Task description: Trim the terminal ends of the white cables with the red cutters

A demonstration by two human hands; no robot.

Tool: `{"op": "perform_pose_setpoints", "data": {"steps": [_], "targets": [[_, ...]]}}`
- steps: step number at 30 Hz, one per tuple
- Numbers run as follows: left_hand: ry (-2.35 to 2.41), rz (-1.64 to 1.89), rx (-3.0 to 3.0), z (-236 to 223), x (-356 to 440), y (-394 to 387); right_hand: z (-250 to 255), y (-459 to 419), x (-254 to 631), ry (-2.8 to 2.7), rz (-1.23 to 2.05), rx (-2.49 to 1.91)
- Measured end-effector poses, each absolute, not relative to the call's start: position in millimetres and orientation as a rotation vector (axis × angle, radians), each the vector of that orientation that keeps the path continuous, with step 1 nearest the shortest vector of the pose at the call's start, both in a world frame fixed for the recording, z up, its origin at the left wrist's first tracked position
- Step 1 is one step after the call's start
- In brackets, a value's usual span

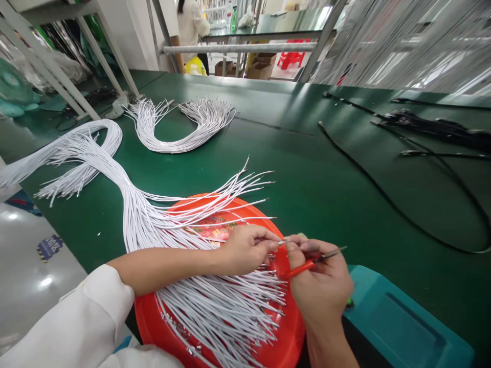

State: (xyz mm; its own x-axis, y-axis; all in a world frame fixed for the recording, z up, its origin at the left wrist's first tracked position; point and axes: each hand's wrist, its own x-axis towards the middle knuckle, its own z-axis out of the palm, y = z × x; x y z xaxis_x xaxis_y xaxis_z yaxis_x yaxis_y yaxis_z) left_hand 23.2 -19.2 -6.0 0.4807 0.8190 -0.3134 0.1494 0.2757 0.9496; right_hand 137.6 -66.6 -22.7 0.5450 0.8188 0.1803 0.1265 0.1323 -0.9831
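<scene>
My left hand (247,248) is closed in a pinch on the end of a white wire (283,242). My right hand (322,273) meets it there, thumb and forefinger at the same wire end. Tucked in my right hand is a red-handled tool (303,268), apparently scissors, its metal tip pointing right. Below both hands lies a large bundle of white wires (222,301), fanned across a red basin (297,337). More wires (132,209) run over the basin's left rim, their tips spread above my left hand. My fingers partly hide the wire end.
On the green table (268,153) lie a curved white wire bundle (172,145) and another at left (103,133). Black cables (433,128) stretch along the right. A teal box (406,322) stands beside my right wrist. Behind are a metal frame (238,48) and a person (190,23).
</scene>
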Motion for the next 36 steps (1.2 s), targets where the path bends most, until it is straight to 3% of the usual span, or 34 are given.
{"op": "perform_pose_setpoints", "data": {"steps": [11, 19, 26, 31, 36], "targets": [[0.827, 0.226, 1.367, 1, 14, 1, -27, -67, 159, -1.104, 0.738, -1.473], [0.98, 0.731, 1.849, -6, 16, -6, -9, -65, 148, -0.585, 0.84, -1.52], [0.935, 0.763, 2.235, -8, 13, -8, -8, -67, 141, -0.725, 0.778, -1.569], [1.03, 0.766, 2.011, -8, 15, -9, -17, -69, 145, -0.939, 0.658, -1.584], [0.991, 0.516, 1.4, -8, 19, -5, -25, -71, 150, -1.04, 0.57, -1.638]]}}
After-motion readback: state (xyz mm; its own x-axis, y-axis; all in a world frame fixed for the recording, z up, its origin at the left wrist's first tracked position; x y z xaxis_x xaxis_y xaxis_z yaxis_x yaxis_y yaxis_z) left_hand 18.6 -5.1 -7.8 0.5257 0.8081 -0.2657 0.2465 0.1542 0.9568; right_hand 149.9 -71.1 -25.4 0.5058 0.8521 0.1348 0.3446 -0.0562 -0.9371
